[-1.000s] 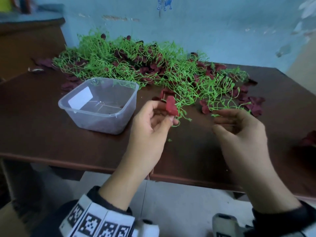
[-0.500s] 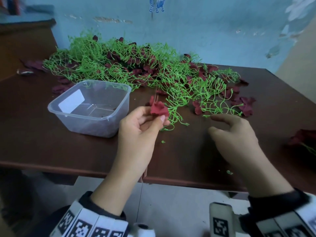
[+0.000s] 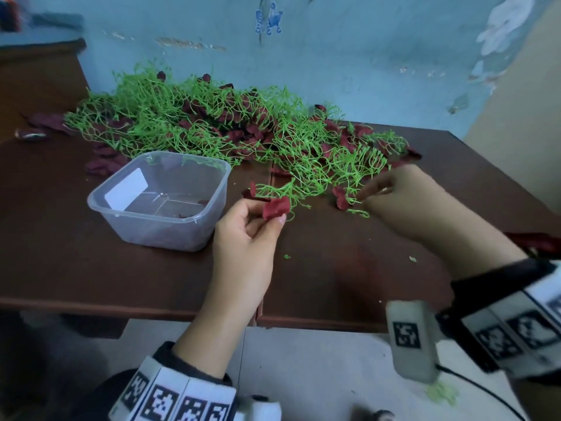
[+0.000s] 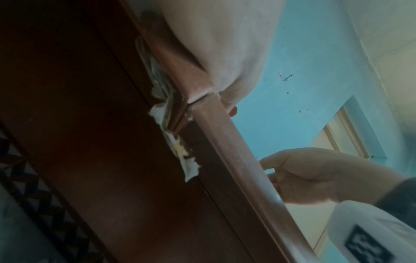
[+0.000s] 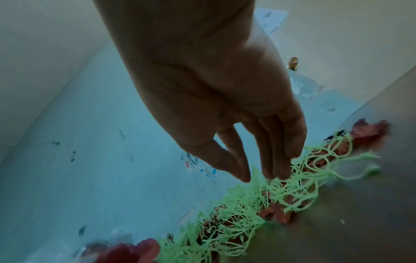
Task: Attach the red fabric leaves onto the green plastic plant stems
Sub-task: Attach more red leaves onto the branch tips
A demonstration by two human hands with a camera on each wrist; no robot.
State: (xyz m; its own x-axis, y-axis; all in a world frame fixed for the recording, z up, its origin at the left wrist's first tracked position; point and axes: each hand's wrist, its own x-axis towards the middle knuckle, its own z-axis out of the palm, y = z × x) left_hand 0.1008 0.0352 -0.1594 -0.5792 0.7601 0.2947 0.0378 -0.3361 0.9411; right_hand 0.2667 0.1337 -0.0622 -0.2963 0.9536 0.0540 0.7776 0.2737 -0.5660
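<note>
A big tangle of green plastic stems (image 3: 212,126) with dark red fabric leaves mixed in lies across the back of the brown table (image 3: 76,268). My left hand (image 3: 270,214) is raised over the table's middle and pinches one red leaf (image 3: 276,206) between thumb and fingers, beside a green sprig (image 3: 282,189). In the left wrist view only a sliver of that red leaf (image 4: 233,111) shows past the palm. My right hand (image 3: 368,197) reaches to the pile's near right edge and its thumb and forefinger pinch a thin green stem (image 3: 353,202). The right wrist view shows my right hand (image 5: 246,177) with its other fingers straight, touching the green stems (image 5: 247,204).
A clear plastic tub (image 3: 212,226) stands at the left of the table, holding a few dark scraps. Loose red leaves (image 3: 341,199) lie near my right hand, and more red leaves (image 3: 103,165) lie behind the tub. A blue wall (image 3: 334,56) backs the table.
My right hand has moved forward from the bare table to the edge of the stem pile and pinched a stem. My left hand keeps its hold on the red leaf.
</note>
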